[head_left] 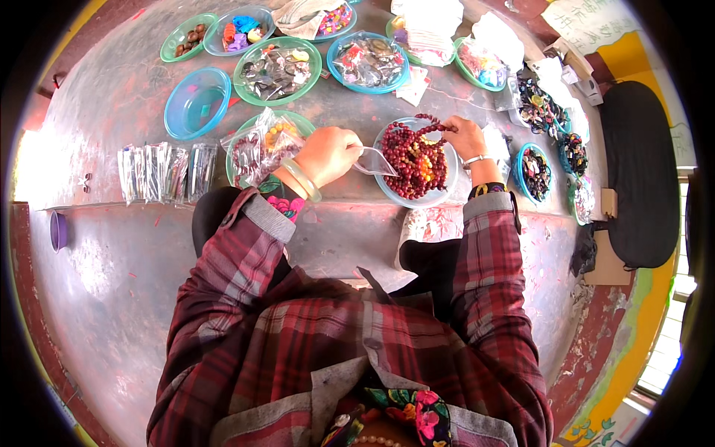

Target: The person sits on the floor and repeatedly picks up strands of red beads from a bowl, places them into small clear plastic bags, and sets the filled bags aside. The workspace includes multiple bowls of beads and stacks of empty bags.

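Observation:
My left hand (328, 155) is closed, pinching a small clear plastic bag (380, 163) that hangs over the left rim of a pale blue bowl (426, 200). Strings of dark red beads, with some yellow-orange ones among them, make up a bead heap (414, 165) in this bowl. At its upper right my right hand (463, 139) grips one dark red bead strand (430, 128), whose lifted part arches over the heap. Behind my left wrist stands a green bowl (230, 165) with bagged beads (261, 145) in it.
Packets of slim items (165, 173) lie at the left, beneath an unfilled blue basin (197, 103). Farther back are a green basin of bagged pieces (277, 71) and a blue basin of packets (369, 62). A blue basket of dark pieces (533, 173) stands at the right.

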{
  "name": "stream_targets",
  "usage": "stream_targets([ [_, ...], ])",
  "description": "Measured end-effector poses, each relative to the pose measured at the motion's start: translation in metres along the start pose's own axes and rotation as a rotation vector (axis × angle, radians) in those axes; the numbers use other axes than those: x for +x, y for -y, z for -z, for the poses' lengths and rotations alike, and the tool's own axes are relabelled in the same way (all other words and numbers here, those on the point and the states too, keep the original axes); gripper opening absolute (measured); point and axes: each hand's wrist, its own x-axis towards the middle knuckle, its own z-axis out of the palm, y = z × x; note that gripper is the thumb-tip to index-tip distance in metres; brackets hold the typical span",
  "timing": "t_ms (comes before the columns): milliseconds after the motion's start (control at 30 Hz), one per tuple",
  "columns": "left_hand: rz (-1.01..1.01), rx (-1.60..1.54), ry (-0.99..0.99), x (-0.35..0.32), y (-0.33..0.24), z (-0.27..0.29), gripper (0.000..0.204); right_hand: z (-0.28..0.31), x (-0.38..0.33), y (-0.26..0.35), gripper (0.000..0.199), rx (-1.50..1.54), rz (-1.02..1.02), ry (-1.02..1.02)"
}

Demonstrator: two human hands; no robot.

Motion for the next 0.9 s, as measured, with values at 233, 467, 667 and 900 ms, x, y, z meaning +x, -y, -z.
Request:
stream_targets([
  [233, 0.038, 0.024, 0.048, 0.001, 0.003, -0.002, 0.020, 0.046, -0.043, 0.065, 0.018, 0.547, -0.044, 0.048],
  [467, 0.052, 0.057, 0.037, 0.002, 0.003, -0.005, 0.021, 0.061, -0.068, 0.106, 0.020, 0.811, 0.180, 0.116],
  [667, 0.081, 0.076, 0.030, 0.005, -0.002, -0.006, 0.023, 0.039, -0.073, 0.132, 0.016, 0.539, 0.331, 0.083],
  [900, 0.022, 0.075, 0.048, 0.005, -0.001, -0.007, 0.022, 0.008, -0.072, 0.136, 0.006, 0.113, 0.676, -0.111],
])
